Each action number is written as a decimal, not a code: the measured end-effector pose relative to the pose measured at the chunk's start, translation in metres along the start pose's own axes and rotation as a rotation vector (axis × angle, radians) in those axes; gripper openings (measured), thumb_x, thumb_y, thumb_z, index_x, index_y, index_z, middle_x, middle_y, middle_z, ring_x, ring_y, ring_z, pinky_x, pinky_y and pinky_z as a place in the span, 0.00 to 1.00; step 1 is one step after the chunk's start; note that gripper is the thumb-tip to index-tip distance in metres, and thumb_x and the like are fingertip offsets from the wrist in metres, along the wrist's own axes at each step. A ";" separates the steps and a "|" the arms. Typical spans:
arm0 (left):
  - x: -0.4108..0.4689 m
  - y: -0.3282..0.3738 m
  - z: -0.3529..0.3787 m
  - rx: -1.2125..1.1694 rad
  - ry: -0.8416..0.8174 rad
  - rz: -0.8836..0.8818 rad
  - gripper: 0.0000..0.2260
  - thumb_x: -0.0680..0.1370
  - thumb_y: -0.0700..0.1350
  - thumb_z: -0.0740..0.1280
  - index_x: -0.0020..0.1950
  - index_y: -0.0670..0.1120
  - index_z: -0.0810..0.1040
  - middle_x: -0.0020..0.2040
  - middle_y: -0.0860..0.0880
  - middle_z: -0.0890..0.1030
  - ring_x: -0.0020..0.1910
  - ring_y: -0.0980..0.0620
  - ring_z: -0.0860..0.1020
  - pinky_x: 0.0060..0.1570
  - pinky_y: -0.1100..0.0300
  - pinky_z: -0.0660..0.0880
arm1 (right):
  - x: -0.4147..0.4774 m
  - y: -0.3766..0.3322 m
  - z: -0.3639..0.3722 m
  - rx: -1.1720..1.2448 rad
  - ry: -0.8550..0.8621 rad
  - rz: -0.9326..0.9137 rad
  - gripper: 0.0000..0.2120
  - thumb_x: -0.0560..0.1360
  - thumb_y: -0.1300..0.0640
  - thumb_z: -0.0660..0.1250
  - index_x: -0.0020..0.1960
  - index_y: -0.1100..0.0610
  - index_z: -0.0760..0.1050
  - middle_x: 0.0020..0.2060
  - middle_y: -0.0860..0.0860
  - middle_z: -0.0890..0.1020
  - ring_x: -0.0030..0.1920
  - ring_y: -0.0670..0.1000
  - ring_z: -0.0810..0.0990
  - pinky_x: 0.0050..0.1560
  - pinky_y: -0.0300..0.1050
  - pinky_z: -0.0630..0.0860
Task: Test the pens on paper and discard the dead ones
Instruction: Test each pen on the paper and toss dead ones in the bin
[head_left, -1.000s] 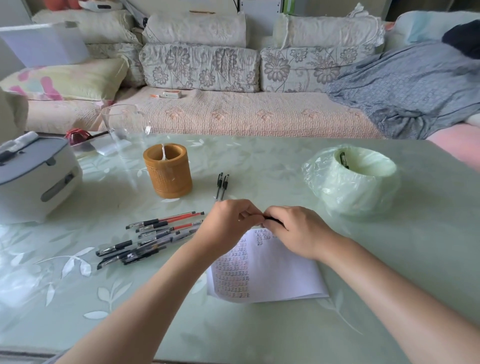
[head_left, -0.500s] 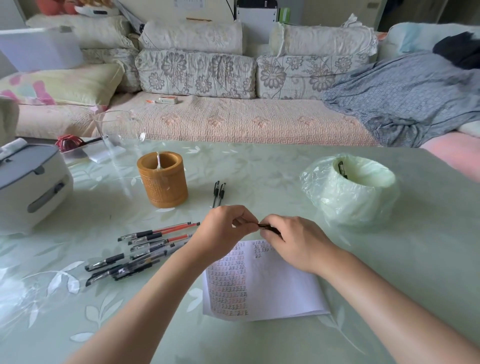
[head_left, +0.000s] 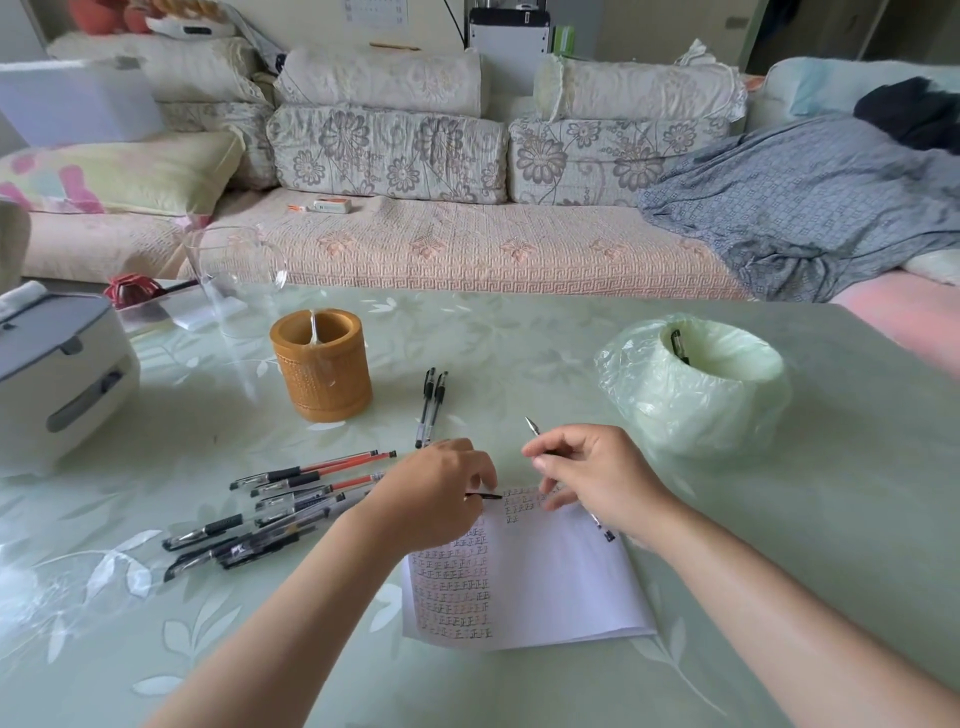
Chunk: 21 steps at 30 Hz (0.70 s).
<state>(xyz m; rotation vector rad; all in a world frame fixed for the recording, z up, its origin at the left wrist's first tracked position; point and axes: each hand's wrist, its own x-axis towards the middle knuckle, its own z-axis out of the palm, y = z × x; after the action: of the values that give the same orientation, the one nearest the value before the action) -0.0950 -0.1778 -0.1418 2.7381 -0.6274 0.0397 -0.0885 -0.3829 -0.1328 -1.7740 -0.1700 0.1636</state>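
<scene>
Pen: the pen (head_left: 534, 428) is at centre frame in the right hand (head_left: 597, 478). Its bare metal tip pokes up and left past the fingers, and its tail shows below the palm over the paper's top right corner.
Right hand: clamped round the barrel, fingers curled.
Left hand: the left hand (head_left: 441, 493) is just left of the right, apart from it. It pinches a small dark piece that I take for the cap (head_left: 485, 496).
Paper: the paper (head_left: 545, 582) lies flat at lower centre, with rows of test marks down its left side and along the top.
Waiting pens: a pile of pens (head_left: 270, 514) lies at left centre on the table (head_left: 779, 597), and two pens (head_left: 431, 408) lie apart above the hands.
Discards: the lined bin (head_left: 696, 395) is at right, with one pen standing in it.
Holder: the bamboo holder (head_left: 322, 364) is at upper left of centre.
Handling: I'd say the pen is light, stiff and smooth plastic, so it will roll if set down. The tip is fine and easily bent. The cap is tiny and easy to drop.
Where to hold: low on the barrel, at the grip just behind the tip, with the paper steadied under the other hand.
</scene>
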 end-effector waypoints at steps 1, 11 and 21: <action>0.001 0.000 0.000 0.004 -0.008 -0.003 0.09 0.75 0.43 0.65 0.54 0.53 0.78 0.49 0.55 0.76 0.48 0.54 0.74 0.48 0.59 0.74 | 0.000 0.001 0.001 0.068 -0.002 0.025 0.10 0.78 0.70 0.64 0.52 0.61 0.82 0.40 0.57 0.80 0.35 0.51 0.81 0.40 0.51 0.84; 0.004 -0.002 0.005 -0.021 0.035 -0.095 0.14 0.75 0.57 0.69 0.54 0.50 0.77 0.48 0.53 0.76 0.44 0.54 0.75 0.45 0.59 0.74 | -0.007 0.017 0.004 0.136 -0.120 0.032 0.07 0.80 0.58 0.64 0.53 0.55 0.81 0.35 0.53 0.76 0.32 0.50 0.75 0.31 0.41 0.70; 0.014 0.000 0.016 -0.085 0.129 -0.119 0.14 0.72 0.57 0.72 0.51 0.50 0.79 0.45 0.53 0.77 0.44 0.54 0.74 0.41 0.61 0.70 | 0.000 0.024 0.004 -0.060 -0.104 0.047 0.11 0.72 0.73 0.66 0.38 0.59 0.72 0.27 0.58 0.77 0.23 0.51 0.74 0.23 0.40 0.67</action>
<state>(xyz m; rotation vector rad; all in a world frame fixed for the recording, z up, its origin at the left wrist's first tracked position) -0.0837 -0.1890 -0.1553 2.6599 -0.4206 0.1561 -0.0892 -0.3837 -0.1574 -1.8309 -0.2101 0.2868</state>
